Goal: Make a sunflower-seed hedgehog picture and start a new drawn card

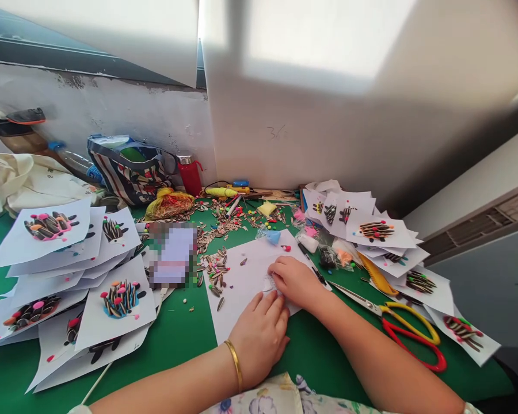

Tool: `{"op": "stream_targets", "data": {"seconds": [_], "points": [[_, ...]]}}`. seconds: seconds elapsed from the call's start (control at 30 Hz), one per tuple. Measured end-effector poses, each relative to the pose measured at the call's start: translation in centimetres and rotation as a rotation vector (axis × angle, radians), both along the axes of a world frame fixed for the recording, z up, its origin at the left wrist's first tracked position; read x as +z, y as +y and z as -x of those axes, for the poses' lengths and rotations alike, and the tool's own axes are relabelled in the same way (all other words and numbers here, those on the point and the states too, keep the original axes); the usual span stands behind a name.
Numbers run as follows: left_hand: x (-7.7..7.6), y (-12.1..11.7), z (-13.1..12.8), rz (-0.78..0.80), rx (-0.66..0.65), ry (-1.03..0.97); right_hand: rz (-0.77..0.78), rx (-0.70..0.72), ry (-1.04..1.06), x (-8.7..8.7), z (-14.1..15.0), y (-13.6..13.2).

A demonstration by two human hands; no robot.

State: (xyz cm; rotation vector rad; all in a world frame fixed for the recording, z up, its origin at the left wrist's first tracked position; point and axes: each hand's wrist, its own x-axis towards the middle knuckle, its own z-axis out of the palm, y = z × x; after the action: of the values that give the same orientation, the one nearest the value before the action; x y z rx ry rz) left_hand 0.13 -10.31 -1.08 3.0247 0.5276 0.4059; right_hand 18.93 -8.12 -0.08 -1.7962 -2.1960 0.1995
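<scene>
My left hand [261, 330], a gold bangle at its wrist, lies palm down over the near part of a white paper sheet [229, 339]. Its fingers are stretched out, their tips touching the lower edge of a small whitish piece with faint printing [268, 283]. From the right, my right hand [297, 283] curls its fingers onto that same piece; whether it is paper or plastic I cannot tell. Striped sunflower seeds [218, 275] lie at the sheet's left edge, and a small red clay bit [286, 248] sits near its top.
Stacked cards with seed-and-clay hedgehogs stand left [120, 299] and right [421, 282]. Scissors [382, 310], a yellow comb-like tool [376, 276] and clay bags [328, 256] lie right. A phone [175, 256] with a cable lies left; a red bottle [190, 175] stands behind.
</scene>
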Motion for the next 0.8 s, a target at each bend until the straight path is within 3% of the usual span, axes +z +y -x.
{"op": "stream_targets", "data": {"seconds": [0.27,0.57,0.8], "points": [[-0.6,0.3,0.0,-0.002,-0.02,-0.052,-0.049,0.083,0.192,-0.8,-0.8,-0.8],[-0.7,0.5,-0.1,0.006,-0.022,-0.09,-0.027,0.185,0.19,-0.6,-1.7,-1.1],[-0.8,0.4,0.0,0.023,-0.031,-0.097,0.083,0.294,0.135,1.0,-2.7,-1.5]]}}
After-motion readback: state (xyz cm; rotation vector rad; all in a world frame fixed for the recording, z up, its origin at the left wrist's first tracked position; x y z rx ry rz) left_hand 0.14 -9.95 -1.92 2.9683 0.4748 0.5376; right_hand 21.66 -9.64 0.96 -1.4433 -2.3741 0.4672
